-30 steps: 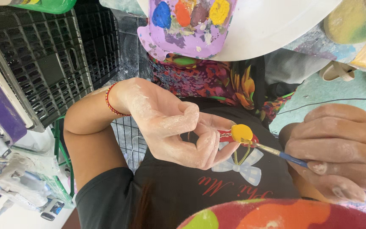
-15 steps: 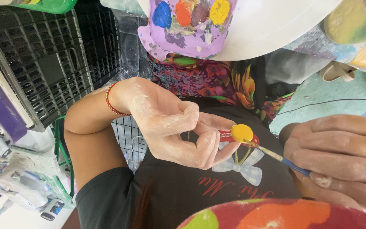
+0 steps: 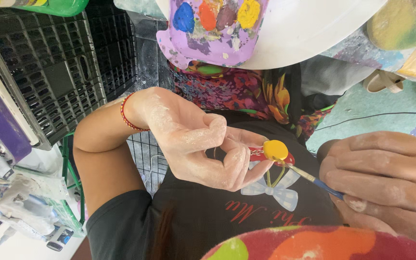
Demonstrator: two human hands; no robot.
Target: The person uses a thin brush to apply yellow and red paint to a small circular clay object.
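While the left hand point(image 3: 193, 139) pinches a small yellow-and-red charm point(image 3: 273, 151) in a tight grip, the right hand point(image 3: 381, 175) holds a fine brush point(image 3: 314, 180), tip touching it. Above the grip, a purple palette point(image 3: 217, 38) carries blue, orange, brown, yellow paint blobs.

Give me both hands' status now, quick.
Left hand: closed, pinching a small red and yellow charm.
Right hand: closed on a thin paintbrush, tip at the charm.

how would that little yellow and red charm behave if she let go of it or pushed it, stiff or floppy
The small yellow and red charm looks rigid and probably light: the left hand pinches it with just fingertips. Its thin yellow-green strands hang curved, so they likely flop. The thin blue-handled paintbrush touches it, so wet paint could make it slippery.
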